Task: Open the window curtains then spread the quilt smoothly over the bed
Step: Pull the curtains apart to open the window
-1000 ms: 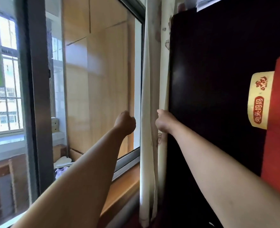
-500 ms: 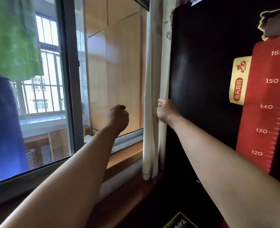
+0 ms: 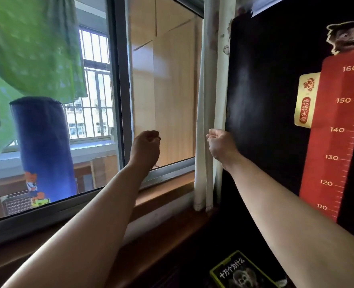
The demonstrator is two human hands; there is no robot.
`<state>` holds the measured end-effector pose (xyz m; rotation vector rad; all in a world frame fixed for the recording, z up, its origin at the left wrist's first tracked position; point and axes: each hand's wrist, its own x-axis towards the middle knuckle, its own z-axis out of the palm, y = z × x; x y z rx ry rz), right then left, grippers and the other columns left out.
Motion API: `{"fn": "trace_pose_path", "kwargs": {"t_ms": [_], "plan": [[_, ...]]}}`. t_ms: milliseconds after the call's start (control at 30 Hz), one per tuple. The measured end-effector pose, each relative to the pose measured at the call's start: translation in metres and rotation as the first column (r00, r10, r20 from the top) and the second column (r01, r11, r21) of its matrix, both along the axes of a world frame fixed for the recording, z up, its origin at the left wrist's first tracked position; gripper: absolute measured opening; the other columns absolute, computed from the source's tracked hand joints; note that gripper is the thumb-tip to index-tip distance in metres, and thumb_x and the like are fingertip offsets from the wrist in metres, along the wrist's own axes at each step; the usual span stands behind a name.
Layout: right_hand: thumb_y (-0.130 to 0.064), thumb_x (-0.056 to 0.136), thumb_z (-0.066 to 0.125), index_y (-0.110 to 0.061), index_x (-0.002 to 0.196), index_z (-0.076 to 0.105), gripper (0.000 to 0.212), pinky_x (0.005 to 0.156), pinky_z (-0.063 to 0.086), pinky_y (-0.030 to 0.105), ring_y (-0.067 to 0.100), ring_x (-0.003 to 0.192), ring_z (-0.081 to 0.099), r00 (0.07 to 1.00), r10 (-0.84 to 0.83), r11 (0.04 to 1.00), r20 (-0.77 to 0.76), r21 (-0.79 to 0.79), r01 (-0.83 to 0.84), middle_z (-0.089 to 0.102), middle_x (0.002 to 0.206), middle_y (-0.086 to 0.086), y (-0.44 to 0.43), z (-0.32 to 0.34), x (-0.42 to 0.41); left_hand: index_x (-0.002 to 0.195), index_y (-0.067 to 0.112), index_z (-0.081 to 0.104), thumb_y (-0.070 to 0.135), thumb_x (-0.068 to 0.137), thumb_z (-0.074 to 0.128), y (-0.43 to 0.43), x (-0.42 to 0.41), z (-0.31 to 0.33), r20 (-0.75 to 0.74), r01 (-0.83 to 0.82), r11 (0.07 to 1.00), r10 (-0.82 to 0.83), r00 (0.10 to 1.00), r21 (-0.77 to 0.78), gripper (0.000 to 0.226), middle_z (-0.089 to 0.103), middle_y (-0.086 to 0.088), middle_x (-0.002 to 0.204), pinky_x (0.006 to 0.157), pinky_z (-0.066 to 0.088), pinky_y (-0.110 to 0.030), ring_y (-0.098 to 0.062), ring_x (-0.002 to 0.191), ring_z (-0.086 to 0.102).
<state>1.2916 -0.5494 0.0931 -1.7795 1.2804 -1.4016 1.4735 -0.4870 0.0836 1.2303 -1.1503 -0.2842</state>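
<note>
The cream curtain (image 3: 208, 104) hangs bunched in a narrow column at the right end of the window (image 3: 163, 90), against a dark cabinet. My right hand (image 3: 221, 145) is at the curtain's right fold at mid height, its fingers curled round the fabric edge. My left hand (image 3: 146, 145) is held up as a fist in front of the glass, left of the curtain and apart from it, holding nothing. No bed or quilt is in view.
A wooden sill (image 3: 163, 194) runs under the window. The dark cabinet (image 3: 265, 100) on the right carries a red height chart (image 3: 334, 132). Outside hang a green cloth (image 3: 32, 48) and a blue cylindrical bag (image 3: 43, 146). A green-edged book (image 3: 240, 271) lies below.
The view has swung left and down, showing more window and sill. My right hand stays at the curtain's edge with looser fingers. My left fist stays raised.
</note>
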Motion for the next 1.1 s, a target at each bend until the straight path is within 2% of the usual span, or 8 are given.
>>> {"fn": "trace_pose_path", "kwargs": {"t_ms": [133,333,433,567,733,900,1033,1100], "plan": [[-0.007,0.098,0.040,-0.004,0.138,0.046,0.040,0.095,0.039,0.017,0.019,0.127,0.050,0.998,0.034,0.999,0.054,-0.007,-0.033,0.052,0.138,0.008,0.029,-0.002,0.011,0.116,0.008,0.063,0.004,0.093,0.050,0.034,0.013,-0.001,-0.019,0.010,0.999,-0.011,1.000,-0.030,0.027,0.066,-0.005,0.104,0.066,0.046,-0.017,-0.007,0.074,0.057],[-0.007,0.098,0.039,-0.005,0.131,0.052,0.035,0.098,0.046,0.025,0.021,0.119,0.056,0.988,0.046,0.999,0.147,-0.016,-0.044,0.059,0.129,0.008,0.080,-0.008,0.034,0.114,0.012,0.065,0.005,0.093,0.049,0.086,0.031,-0.008,-0.041,0.027,0.999,-0.029,0.999,-0.047,0.028,0.068,-0.003,0.104,0.066,0.046,-0.013,-0.008,0.081,0.060],[-0.007,0.097,0.041,-0.005,0.126,0.056,0.032,0.103,0.046,0.034,0.023,0.115,0.059,0.973,0.050,0.999,0.223,-0.022,-0.046,0.062,0.119,0.006,0.106,-0.013,0.045,0.109,0.019,0.065,0.007,0.093,0.049,0.115,0.035,-0.013,-0.054,0.026,0.999,-0.029,0.998,-0.046,0.026,0.070,0.002,0.100,0.070,0.049,-0.018,-0.007,0.081,0.063],[-0.007,0.098,0.041,-0.007,0.126,0.056,0.032,0.102,0.044,0.027,0.015,0.113,0.058,0.951,0.066,0.998,0.302,-0.015,-0.065,0.061,0.113,0.000,0.140,-0.026,0.053,0.103,0.022,0.066,0.004,0.091,0.050,0.143,0.036,-0.024,-0.087,0.086,0.994,-0.092,0.992,-0.072,0.027,0.070,0.006,0.094,0.092,0.050,-0.031,-0.014,0.097,0.065],[-0.004,0.098,0.042,-0.005,0.128,0.055,0.032,0.102,0.045,0.025,0.013,0.112,0.060,0.914,0.030,0.999,0.405,-0.001,-0.032,0.063,0.117,0.005,0.182,-0.044,0.053,0.096,0.027,0.065,0.005,0.091,0.051,0.173,0.026,-0.044,-0.100,0.157,0.985,-0.164,0.981,-0.074,0.027,0.070,0.011,0.091,0.089,0.051,-0.028,-0.014,0.096,0.066],[-0.008,0.099,0.044,-0.005,0.130,0.053,0.033,0.105,0.044,0.027,0.013,0.115,0.059,0.916,-0.069,0.997,0.395,0.002,0.074,0.062,0.124,0.007,0.228,-0.059,0.030,0.092,0.029,0.068,0.008,0.090,0.054,0.191,0.008,-0.062,-0.137,0.249,0.967,-0.253,0.958,-0.042,0.025,0.072,0.006,0.094,0.097,0.049,-0.039,-0.015,0.096,0.067],[-0.009,0.100,0.042,-0.005,0.132,0.051,0.033,0.096,0.044,0.019,0.010,0.113,0.058,0.901,-0.157,0.986,0.405,0.012,0.166,0.061,0.123,0.004,0.266,-0.066,-0.002,0.088,0.032,0.068,0.011,0.090,0.054,0.205,-0.025,-0.071,-0.174,0.356,0.933,-0.358,0.917,-0.041,0.025,0.072,0.006,0.095,0.086,0.052,-0.027,-0.013,0.093,0.067],[-0.011,0.100,0.043,-0.008,0.131,0.052,0.033,0.097,0.045,0.020,0.009,0.112,0.059,0.889,-0.213,0.975,0.406,0.024,0.223,0.062,0.123,0.002,0.283,-0.068,-0.020,0.089,0.030,0.069,0.013,0.090,0.055,0.211,-0.044,-0.073,-0.185,0.403,0.915,-0.400,0.898,-0.022,0.023,0.072,0.004,0.095,0.077,0.050,-0.022,-0.011,0.089,0.066]]}}
